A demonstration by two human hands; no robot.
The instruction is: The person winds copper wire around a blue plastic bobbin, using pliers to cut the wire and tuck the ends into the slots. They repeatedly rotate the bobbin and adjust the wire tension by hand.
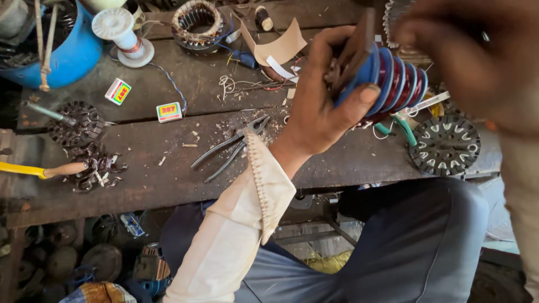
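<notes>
head view, left to right: a blue bucket point(67, 53) at the bench's far left corner held dark metal parts and a stick tied with rope. beside it stood a white thread spool point(120, 33), then two small colourful boxes point(143, 101), a wound stator point(197, 25) and grey pliers point(230, 147) on the wooden workbench point(168, 179). the left hand point(320, 101) was closed around a blue coil former point(387, 76) wound with reddish copper wire, thumb pressed to its flange, raised above the bench edge. the right hand point(477, 62) was blurred at the former's far end; whether it pinched anything could not be told. held over the edge, the former could probably slip to the floor, or loose turns might spill off a flange.
</notes>
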